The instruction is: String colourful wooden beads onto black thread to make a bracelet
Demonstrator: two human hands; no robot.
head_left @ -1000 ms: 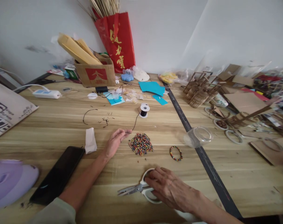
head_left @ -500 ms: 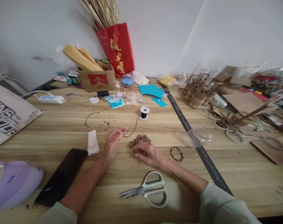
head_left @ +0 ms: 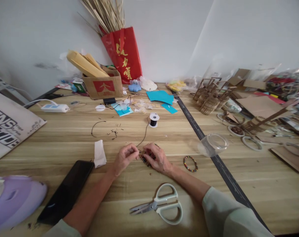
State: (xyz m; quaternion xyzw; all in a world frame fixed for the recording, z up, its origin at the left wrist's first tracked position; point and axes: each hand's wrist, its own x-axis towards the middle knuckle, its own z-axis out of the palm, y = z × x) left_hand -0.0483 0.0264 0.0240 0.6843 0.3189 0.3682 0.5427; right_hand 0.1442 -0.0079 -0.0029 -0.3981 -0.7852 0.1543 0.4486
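Note:
My left hand (head_left: pixel 126 159) is closed in a pinch on the end of a thin black cord (head_left: pixel 144 135). From there the cord runs back to a white spool (head_left: pixel 154 120). Close beside it, my right hand (head_left: pixel 159 160) curls over a heap of small multicoloured beads (head_left: pixel 145 159), covering much of it. Its thumb and fingertips are drawn together near the cord end; whatever lies between them is too small to make out. A finished-looking bead bracelet (head_left: pixel 190 164) lies to the right of that hand. Scissors (head_left: pixel 155 204) with pale handles rest slightly open in front.
A black phone (head_left: pixel 66 191), a folded white tissue (head_left: pixel 99 154) and a purple-white object (head_left: pixel 17 200) are on the left. A clear plastic cup (head_left: pixel 213 144) lies at right. Behind stand a cardboard box (head_left: pixel 103 87), a red bag (head_left: pixel 124 54) and small woven baskets (head_left: pixel 210 97).
My right hand has shifted up and left over the beads, its fingertips now near my left hand. My left hand has moved slightly right and down with the cord.

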